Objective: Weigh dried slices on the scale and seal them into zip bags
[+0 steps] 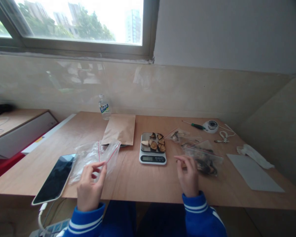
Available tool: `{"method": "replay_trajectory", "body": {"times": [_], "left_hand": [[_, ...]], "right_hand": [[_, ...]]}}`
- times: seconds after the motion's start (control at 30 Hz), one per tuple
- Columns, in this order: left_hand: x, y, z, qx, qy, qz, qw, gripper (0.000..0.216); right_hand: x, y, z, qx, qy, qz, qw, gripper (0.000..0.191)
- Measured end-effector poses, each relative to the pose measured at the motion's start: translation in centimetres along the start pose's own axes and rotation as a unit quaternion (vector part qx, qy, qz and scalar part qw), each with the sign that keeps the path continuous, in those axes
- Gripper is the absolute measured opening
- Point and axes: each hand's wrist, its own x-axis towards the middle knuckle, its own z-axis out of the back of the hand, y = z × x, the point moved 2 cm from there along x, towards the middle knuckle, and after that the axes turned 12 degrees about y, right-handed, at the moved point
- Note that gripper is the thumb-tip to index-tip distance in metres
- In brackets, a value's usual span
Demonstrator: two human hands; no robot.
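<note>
My left hand (90, 186) pinches thumb and forefinger together at the end of the red seal on a clear zip-lock bag (114, 153). More clear plastic bags (86, 159) lie just behind and beside that hand. To the right, my right hand (188, 174) hovers over the table with fingers brought together; anything between the fingertips is too small to make out. Between the hands stands a white kitchen scale (153, 159). Several dried brown-and-cream slices, perhaps mushroom (154, 145), rest on its plate. Filled zip-lock bags (207, 161) with dark dried pieces lie beside my right hand.
A smartphone (55, 179) with a cable lies at the table's left front. Behind are a brown paper pouch (120, 129) and a water bottle (104, 108). At right sit a screwdriver (198, 126), a white camera (210, 127), a white sheet (254, 172) and tissue (255, 155).
</note>
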Motion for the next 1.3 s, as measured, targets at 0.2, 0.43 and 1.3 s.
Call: {"method": "replay_trajectory", "body": {"times": [0.2, 0.43, 1.3], "left_hand": [[-2.0, -4.6, -4.1, -0.232, 0.199, 0.001, 0.952, 0.025], [-1.6, -1.8, -1.0, -0.286, 0.013, 0.082, 0.955, 0.028], [-1.8, -4.2, -7.2, -0.423, 0.148, 0.157, 0.880, 0.046]], "right_hand": [[-0.8, 9.9, -5.6, 0.176, 0.282, -0.033, 0.943, 0.022], [-0.1, 6.8, -4.8, 0.173, 0.254, -0.059, 0.950, 0.033], [7.2, -3.4, -7.8, -0.056, 0.122, 0.060, 0.989, 0.024]]}}
